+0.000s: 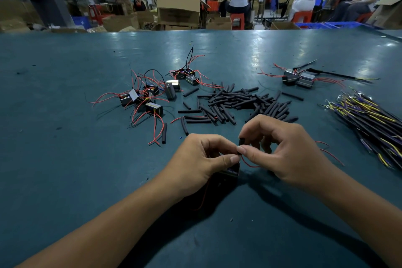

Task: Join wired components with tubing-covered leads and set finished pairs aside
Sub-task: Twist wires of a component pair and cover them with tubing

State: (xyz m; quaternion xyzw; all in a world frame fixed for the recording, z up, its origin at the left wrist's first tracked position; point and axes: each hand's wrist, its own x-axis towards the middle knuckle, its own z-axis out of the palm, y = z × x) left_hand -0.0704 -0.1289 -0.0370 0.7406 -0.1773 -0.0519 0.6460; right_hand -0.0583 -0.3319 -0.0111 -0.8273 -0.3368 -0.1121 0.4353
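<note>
While right hand (pixel 280 148) pinches it, tubing piece (pixel 241 142) stands upright.

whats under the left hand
A boxy wired component sits beneath the left hand, one corner showing, red wire looping out. The palm covers most of its body.

Two bare forearms, sleeveless, short unpainted nails, no jewellery.
</note>
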